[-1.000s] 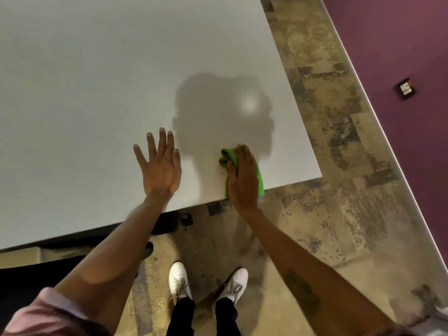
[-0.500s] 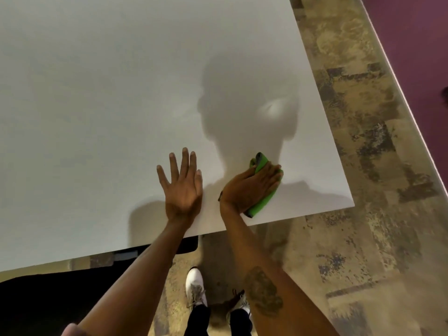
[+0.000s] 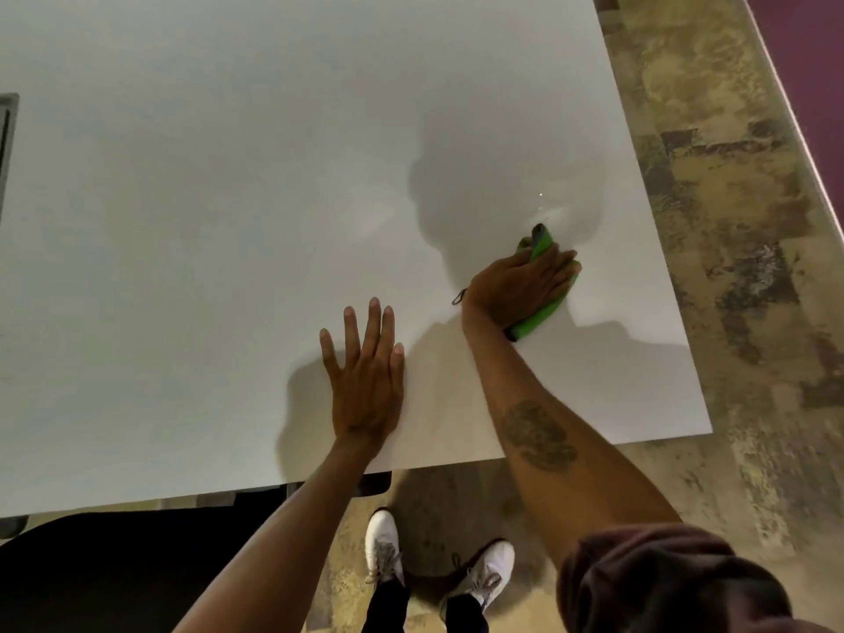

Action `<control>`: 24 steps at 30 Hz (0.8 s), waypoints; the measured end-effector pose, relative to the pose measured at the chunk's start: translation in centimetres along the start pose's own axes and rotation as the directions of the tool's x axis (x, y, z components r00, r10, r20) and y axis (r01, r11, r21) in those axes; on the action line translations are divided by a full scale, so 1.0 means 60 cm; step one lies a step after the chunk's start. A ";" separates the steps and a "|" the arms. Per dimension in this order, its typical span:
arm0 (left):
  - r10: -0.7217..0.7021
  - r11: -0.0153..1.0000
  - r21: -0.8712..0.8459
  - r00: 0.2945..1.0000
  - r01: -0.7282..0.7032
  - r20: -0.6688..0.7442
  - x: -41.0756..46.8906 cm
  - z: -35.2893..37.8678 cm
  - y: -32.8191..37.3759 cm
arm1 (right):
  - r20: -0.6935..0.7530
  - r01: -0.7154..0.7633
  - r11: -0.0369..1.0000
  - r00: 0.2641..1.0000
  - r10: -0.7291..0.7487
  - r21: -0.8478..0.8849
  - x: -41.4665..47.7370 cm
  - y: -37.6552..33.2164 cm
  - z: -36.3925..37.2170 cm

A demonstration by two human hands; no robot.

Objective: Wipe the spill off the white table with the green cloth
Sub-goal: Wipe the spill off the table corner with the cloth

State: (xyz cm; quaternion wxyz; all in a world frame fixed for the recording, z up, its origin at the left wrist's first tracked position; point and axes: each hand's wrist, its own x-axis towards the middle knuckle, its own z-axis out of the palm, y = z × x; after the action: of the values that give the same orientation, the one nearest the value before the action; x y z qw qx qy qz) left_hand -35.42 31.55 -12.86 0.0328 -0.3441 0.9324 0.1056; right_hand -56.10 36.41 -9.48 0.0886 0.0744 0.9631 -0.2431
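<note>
My right hand [image 3: 520, 285] presses flat on the green cloth [image 3: 536, 315], which lies folded on the white table [image 3: 228, 175] near its right side. Green edges of the cloth stick out beyond my fingers and below my palm. Just past the cloth's far tip a faint wet sheen with small glints, the spill [image 3: 555, 212], shows inside my head's shadow. My left hand [image 3: 365, 372] rests palm down on the table with its fingers spread, holding nothing, close to the near edge.
The table's near edge runs just behind my left wrist and its right edge lies right of the cloth. Mottled brown floor [image 3: 740, 267] and a purple wall [image 3: 813, 48] lie to the right. A dark chair [image 3: 114, 568] sits under the table at lower left.
My right hand has pushed the cloth farther from the near edge, toward the wet patch. My left hand stays flat on the table. The view has moved closer over the table.
</note>
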 end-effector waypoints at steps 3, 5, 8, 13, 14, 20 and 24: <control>0.008 1.000 -0.001 1.000 -0.008 -0.012 0.000 0.001 0.001 | -0.174 0.081 0.981 0.983 -0.049 0.177 0.033 -0.019 0.011; 0.014 1.000 -0.008 1.000 -0.015 -0.021 -0.001 0.003 -0.001 | -0.219 0.162 0.961 0.969 -0.112 0.225 0.055 -0.029 0.016; 0.028 1.000 -0.001 0.999 -0.028 -0.042 -0.003 0.007 -0.002 | -0.111 0.264 0.941 0.963 -0.245 0.214 0.096 -0.033 0.015; 0.066 0.998 -0.006 0.993 -0.067 -0.098 -0.007 0.014 -0.002 | 0.032 0.491 0.849 0.862 -0.506 0.193 0.118 -0.007 0.009; 0.063 0.998 -0.005 0.994 -0.064 -0.085 -0.007 0.015 -0.003 | 0.060 0.521 0.825 0.837 -0.544 0.218 0.115 -0.001 0.005; 0.020 0.997 -0.074 1.000 -0.021 -0.012 -0.005 0.020 -0.005 | 0.241 0.668 0.711 0.669 -0.703 0.219 0.066 0.034 -0.005; 0.018 0.995 -0.097 1.000 -0.018 -0.005 -0.007 0.016 -0.004 | 0.299 0.741 0.634 0.568 -0.767 0.220 0.006 0.056 -0.004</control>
State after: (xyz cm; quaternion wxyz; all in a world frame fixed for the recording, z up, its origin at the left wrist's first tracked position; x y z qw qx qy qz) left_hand -34.99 31.86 -13.80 0.0134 -0.3370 0.9294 0.1502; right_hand -55.87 39.47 -10.88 0.1511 -0.3867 0.8588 -0.3000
